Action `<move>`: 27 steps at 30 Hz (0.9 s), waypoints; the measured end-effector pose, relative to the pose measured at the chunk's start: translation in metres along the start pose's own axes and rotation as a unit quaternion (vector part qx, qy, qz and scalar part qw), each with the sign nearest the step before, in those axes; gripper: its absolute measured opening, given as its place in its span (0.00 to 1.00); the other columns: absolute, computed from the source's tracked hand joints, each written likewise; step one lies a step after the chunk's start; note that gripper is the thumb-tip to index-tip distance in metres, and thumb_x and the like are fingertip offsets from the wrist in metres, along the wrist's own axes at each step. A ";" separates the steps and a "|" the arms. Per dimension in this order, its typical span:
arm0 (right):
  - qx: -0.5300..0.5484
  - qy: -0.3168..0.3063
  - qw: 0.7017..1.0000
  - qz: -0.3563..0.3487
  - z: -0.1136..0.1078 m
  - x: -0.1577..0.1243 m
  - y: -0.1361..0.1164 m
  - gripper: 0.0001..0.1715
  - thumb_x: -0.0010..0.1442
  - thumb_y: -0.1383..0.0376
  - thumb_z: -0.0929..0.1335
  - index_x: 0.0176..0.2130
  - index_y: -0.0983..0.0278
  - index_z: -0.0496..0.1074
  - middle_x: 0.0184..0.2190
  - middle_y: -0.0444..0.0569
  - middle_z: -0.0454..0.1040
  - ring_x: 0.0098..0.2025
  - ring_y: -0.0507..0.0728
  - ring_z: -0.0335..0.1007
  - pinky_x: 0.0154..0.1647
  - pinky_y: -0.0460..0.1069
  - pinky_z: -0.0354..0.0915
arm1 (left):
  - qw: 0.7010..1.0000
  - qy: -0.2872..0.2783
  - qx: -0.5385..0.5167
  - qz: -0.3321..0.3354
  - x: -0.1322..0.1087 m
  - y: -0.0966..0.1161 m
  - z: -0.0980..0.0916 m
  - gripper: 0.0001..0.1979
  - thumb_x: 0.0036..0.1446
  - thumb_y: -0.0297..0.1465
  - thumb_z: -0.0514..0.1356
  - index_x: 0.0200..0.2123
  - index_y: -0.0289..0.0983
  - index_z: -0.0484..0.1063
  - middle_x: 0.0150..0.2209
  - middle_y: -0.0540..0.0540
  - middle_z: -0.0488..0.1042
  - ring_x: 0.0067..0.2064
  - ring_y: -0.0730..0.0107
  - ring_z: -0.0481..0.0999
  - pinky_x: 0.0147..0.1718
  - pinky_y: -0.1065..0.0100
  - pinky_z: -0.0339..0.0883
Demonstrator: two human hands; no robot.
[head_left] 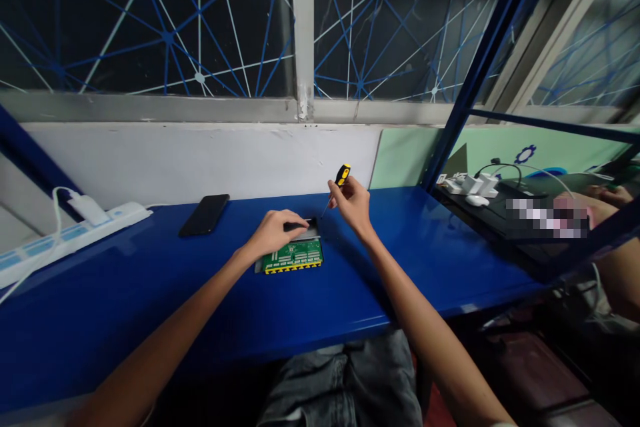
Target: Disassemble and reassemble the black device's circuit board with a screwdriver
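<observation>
A green circuit board point(295, 255) with a row of yellow-and-black connectors along its near edge lies on the blue table point(200, 307). At its far side is a grey plate-like part point(311, 233) with a dark part point(294, 227) on it. My left hand point(275, 232) is closed at this far side, its fingers on the dark part. My right hand point(354, 203) grips a screwdriver point(343, 175) with a yellow-and-black handle. The shaft slants down and left, its tip near the far right corner of the board. Whether the tip touches anything, I cannot tell.
A black phone point(205, 215) lies left of the board. Further left is a white power strip point(75, 238) with a plugged-in charger. A blue metal frame post point(463, 100) rises at the right. Beyond it are white plugs point(473, 185), cables and another person's arm point(613, 267).
</observation>
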State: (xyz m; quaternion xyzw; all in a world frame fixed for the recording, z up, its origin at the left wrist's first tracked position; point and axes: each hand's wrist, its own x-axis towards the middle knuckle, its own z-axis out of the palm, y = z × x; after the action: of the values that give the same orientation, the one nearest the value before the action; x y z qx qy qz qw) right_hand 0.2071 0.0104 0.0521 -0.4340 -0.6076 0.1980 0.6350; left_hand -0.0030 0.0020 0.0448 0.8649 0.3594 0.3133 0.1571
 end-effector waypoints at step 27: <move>-0.036 -0.234 0.969 -0.074 0.084 -0.038 -0.031 0.19 0.61 0.51 0.65 0.29 0.61 0.61 0.22 0.43 0.70 0.24 0.51 0.64 0.26 0.48 0.57 | 0.989 -0.101 -0.066 -0.081 -0.042 -0.036 -0.046 0.11 0.54 0.36 0.63 0.36 0.38 0.81 0.38 0.44 0.82 0.41 0.59 0.79 0.43 0.63 0.67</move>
State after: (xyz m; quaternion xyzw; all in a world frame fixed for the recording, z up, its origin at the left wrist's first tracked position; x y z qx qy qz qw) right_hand 0.1120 -0.0102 0.0442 -0.3522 -0.7763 0.2246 0.4722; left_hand -0.0754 -0.0015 0.0436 0.8479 0.3892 0.2338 0.2738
